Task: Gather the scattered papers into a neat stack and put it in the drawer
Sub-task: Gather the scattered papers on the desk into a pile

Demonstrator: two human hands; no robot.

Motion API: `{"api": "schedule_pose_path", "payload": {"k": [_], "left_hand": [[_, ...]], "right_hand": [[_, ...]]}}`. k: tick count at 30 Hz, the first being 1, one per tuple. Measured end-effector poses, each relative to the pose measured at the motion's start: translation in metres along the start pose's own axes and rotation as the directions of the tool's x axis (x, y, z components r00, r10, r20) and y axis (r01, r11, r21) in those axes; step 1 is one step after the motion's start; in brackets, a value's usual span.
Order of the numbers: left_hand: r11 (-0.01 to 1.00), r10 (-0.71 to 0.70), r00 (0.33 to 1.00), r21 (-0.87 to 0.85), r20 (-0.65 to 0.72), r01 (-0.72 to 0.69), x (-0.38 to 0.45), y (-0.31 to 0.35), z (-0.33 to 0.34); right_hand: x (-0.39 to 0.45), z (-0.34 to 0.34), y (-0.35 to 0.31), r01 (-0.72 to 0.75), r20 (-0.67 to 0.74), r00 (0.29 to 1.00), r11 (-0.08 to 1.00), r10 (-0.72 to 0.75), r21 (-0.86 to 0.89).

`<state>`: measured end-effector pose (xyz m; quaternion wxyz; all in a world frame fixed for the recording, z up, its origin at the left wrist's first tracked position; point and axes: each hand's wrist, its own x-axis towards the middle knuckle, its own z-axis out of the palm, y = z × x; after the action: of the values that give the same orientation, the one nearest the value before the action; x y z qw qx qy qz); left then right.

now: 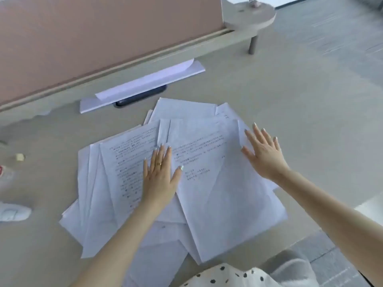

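Note:
Several white sheets of printed paper (217, 199) lie fanned and overlapping on the beige desk (290, 112), in the middle of the head view. My left hand (160, 179) rests flat on the sheets near the centre, fingers together and a ring on one finger. My right hand (264, 154) lies flat with spread fingers on the right edge of the pile. Neither hand grips a sheet. More folded white paper (145, 84) sits farther back, partly covering a dark phone (143, 96). No drawer is in view.
A pink partition (93, 38) runs along the desk's far side. A round side shelf on a post (249, 17) stands at the back right. Small items, including a white object (13, 212), lie at the left edge. Grey carpet (342, 38) shows to the right.

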<state>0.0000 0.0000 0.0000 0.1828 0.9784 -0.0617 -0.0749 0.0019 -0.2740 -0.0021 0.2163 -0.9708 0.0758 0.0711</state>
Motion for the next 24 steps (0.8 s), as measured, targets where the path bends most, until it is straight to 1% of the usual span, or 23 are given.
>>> {"api": "schedule_pose_path", "payload": {"k": [2,3,6,8,12,14,16,18,21,24], "left_hand": [[1.000,-0.029,0.996,0.003,-0.088,0.029,-0.008,-0.026,0.003],[0.999,-0.038,0.993,0.016,-0.110,0.040,-0.011,-0.040,0.005],[0.996,-0.088,0.977,-0.027,-0.195,0.084,-0.028,-0.086,0.005],[0.989,-0.148,0.961,-0.053,-0.232,0.139,-0.043,-0.114,-0.001],[0.945,-0.324,0.916,-0.040,-0.237,0.324,-0.070,-0.164,-0.017],[0.920,-0.386,0.895,-0.021,-0.223,0.391,-0.075,-0.183,-0.025],[0.913,-0.407,0.892,-0.055,-0.195,0.404,-0.077,-0.192,-0.031],[0.922,-0.388,0.904,-0.084,-0.178,0.379,-0.076,-0.191,-0.033],[0.939,-0.343,0.924,-0.030,-0.169,0.343,-0.070,-0.182,-0.039],[0.935,-0.350,0.922,-0.008,-0.166,0.353,-0.057,-0.175,-0.050]], "right_hand": [[0.002,0.021,-0.002,-0.044,-0.070,0.997,0.999,0.044,-0.002],[0.002,0.030,-0.003,-0.054,-0.107,0.993,0.998,0.051,-0.025],[-0.004,0.045,-0.009,-0.036,-0.206,0.978,0.999,0.028,-0.036],[-0.009,0.050,-0.014,-0.069,-0.231,0.971,0.997,0.063,-0.017],[-0.020,0.064,-0.032,-0.147,-0.208,0.971,0.978,0.115,-0.147],[-0.023,0.069,-0.042,-0.177,-0.222,0.965,0.970,0.138,-0.168],[-0.023,0.070,-0.052,-0.200,-0.234,0.959,0.965,0.158,-0.169],[-0.023,0.071,-0.062,-0.220,-0.232,0.956,0.960,0.178,-0.172],[-0.021,0.073,-0.072,-0.232,-0.210,0.958,0.958,0.195,-0.168],[-0.015,0.073,-0.080,-0.220,-0.204,0.962,0.958,0.183,-0.181]]}}
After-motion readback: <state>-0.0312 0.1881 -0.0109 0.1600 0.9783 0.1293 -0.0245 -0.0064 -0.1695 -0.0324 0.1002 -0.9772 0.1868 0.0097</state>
